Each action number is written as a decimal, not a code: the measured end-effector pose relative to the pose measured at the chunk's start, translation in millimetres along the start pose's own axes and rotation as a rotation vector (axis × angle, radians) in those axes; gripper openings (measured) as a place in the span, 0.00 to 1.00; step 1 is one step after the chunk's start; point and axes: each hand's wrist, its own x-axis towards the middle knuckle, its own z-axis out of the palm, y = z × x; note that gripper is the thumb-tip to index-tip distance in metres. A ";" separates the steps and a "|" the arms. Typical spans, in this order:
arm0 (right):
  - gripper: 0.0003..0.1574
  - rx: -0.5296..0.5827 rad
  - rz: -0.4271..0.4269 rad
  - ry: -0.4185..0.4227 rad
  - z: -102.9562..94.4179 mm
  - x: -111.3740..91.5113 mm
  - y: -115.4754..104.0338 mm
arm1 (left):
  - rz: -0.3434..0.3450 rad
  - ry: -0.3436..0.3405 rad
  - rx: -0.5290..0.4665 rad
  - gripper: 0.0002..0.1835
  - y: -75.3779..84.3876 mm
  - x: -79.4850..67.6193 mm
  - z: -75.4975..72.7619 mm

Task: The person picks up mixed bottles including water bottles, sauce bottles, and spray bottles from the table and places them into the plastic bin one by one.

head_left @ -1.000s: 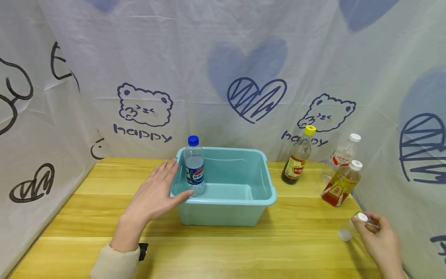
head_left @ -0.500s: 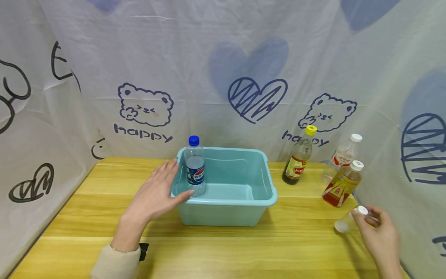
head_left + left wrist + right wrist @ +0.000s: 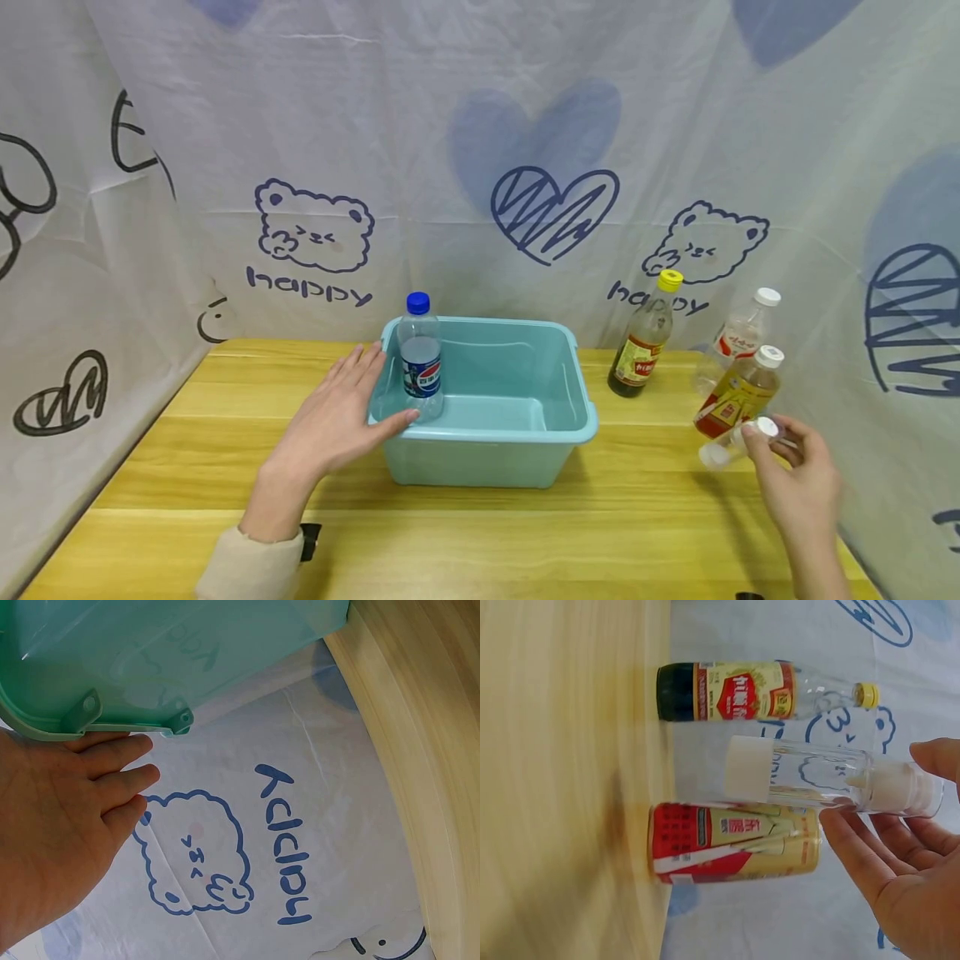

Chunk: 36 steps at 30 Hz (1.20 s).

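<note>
My right hand grips a small clear bottle by its capped end, between thumb and fingers. White shows at both ends of this bottle, which hangs tilted above the table. In the head view it overlaps the lower part of a bottle of amber drink with a yellow and red label. My left hand rests with straight fingers against the left end of a light-blue plastic tub, its thumb over the near rim. Inside the tub's left end stands a clear bottle with a blue cap and a Pepsi label.
A glass bottle with a yellow cap and dark liquid stands right of the tub. Further right is a clear plastic bottle with a white cap, partly behind the amber one. A printed cloth hangs behind the wooden table.
My right hand has carried the small clear bottle up off the table, farther away and slightly left, towards the amber drink bottle. The left hand and the tub have stayed in place.
</note>
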 end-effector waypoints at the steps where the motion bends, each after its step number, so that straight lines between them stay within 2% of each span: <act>1: 0.32 0.009 -0.016 0.007 1.6 -0.1 -1.8 | -0.001 0.000 0.000 0.59 0.0 -0.1 -0.1; 10: 0.28 0.099 -0.112 0.037 12.7 -2.8 -18.6 | -0.001 -0.004 0.001 0.59 -0.1 -0.4 -0.6; 30: 0.28 0.108 -0.286 0.024 30.1 -0.5 -58.3 | 0.003 0.000 0.007 0.59 -0.6 0.2 -0.3; 36: 0.27 0.151 -0.338 0.011 34.6 0.7 -72.0 | 0.001 0.001 0.008 0.59 -0.8 0.1 -0.4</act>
